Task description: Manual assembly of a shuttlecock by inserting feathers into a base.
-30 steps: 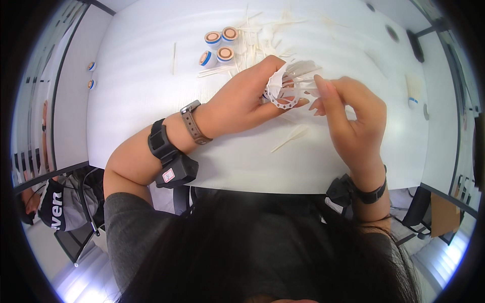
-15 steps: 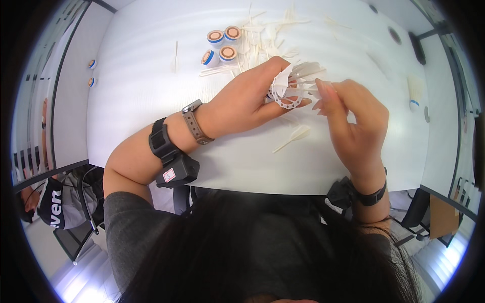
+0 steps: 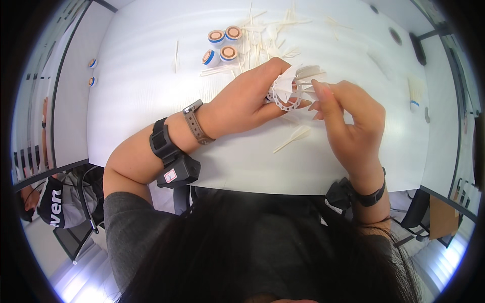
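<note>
My left hand (image 3: 245, 98) is wrapped round a partly feathered shuttlecock (image 3: 284, 90). A white ring with small holes (image 3: 290, 107) circles its open end, and several white feathers fan out from it. Thumb and forefinger of my right hand (image 3: 356, 118) pinch a white feather (image 3: 307, 91) by the shuttlecock's right side; whether its quill sits in the base cannot be seen. The base itself is hidden inside my left hand. Below the hands, a loose feather (image 3: 293, 138) lies on the white table.
Beyond my left hand lies a pile of loose feathers (image 3: 257, 48). Several round shuttlecock bases with blue bands (image 3: 229, 52) stand left of it. One feathered shuttlecock (image 3: 415, 93) lies at the right edge, and a single feather (image 3: 176, 56) lies far left. Panels (image 3: 70, 96) border the table.
My right hand has shifted slightly left, with the feather still pinched. The shuttlecock has turned a little in my left hand, so its feathers show at a different angle.
</note>
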Demonstrator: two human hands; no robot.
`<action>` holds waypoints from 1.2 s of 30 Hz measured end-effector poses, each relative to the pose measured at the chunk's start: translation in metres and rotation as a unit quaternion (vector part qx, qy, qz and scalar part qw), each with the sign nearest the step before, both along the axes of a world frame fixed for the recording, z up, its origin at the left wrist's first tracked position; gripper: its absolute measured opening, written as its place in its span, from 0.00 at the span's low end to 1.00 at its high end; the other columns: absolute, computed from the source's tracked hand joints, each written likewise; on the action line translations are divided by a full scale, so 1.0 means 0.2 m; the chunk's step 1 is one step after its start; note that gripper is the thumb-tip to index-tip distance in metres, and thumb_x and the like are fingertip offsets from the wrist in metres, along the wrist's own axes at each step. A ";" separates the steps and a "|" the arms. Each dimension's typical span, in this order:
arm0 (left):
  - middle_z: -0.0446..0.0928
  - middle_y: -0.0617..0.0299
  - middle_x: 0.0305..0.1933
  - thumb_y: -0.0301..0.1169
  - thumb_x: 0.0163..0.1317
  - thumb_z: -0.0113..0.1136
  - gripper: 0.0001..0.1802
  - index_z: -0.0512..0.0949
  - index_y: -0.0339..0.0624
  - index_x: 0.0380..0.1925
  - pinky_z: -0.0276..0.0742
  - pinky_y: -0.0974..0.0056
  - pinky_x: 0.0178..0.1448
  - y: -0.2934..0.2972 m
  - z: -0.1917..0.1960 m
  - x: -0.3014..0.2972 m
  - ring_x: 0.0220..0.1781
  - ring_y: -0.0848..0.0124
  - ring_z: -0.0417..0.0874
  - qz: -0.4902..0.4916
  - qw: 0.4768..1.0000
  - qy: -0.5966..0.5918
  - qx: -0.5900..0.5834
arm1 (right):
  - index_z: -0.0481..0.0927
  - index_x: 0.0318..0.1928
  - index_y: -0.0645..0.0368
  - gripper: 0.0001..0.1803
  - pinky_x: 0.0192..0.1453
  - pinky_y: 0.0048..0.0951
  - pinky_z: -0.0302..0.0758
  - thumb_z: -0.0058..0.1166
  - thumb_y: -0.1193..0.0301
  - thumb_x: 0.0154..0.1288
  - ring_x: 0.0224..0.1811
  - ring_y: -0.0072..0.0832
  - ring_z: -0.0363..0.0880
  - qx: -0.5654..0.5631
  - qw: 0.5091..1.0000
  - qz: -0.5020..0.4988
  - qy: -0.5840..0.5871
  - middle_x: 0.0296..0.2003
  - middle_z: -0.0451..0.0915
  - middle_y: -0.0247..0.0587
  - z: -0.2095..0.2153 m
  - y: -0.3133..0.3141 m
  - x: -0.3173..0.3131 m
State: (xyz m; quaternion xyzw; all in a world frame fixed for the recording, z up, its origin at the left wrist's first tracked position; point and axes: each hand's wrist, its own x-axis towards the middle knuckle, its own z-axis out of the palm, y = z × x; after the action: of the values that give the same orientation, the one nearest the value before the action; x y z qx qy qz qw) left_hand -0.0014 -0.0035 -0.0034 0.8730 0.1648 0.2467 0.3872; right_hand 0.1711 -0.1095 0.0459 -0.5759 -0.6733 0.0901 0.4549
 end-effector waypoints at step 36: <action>0.77 0.59 0.39 0.28 0.59 0.66 0.24 0.68 0.36 0.54 0.74 0.67 0.44 -0.01 0.01 0.02 0.41 0.73 0.78 0.006 0.998 -0.040 -0.045 | 0.80 0.22 0.63 0.12 0.20 0.20 0.55 0.61 0.72 0.63 0.16 0.15 0.63 0.014 0.998 -0.049 0.047 0.15 0.73 0.31 0.02 0.01 0.11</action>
State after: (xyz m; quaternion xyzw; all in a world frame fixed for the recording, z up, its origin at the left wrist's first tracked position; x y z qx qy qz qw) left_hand 0.0028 -0.0054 -0.0012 0.8433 0.1656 0.2761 0.4303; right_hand 0.1937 -0.1066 0.0501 -0.5967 -0.6235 0.0849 0.4980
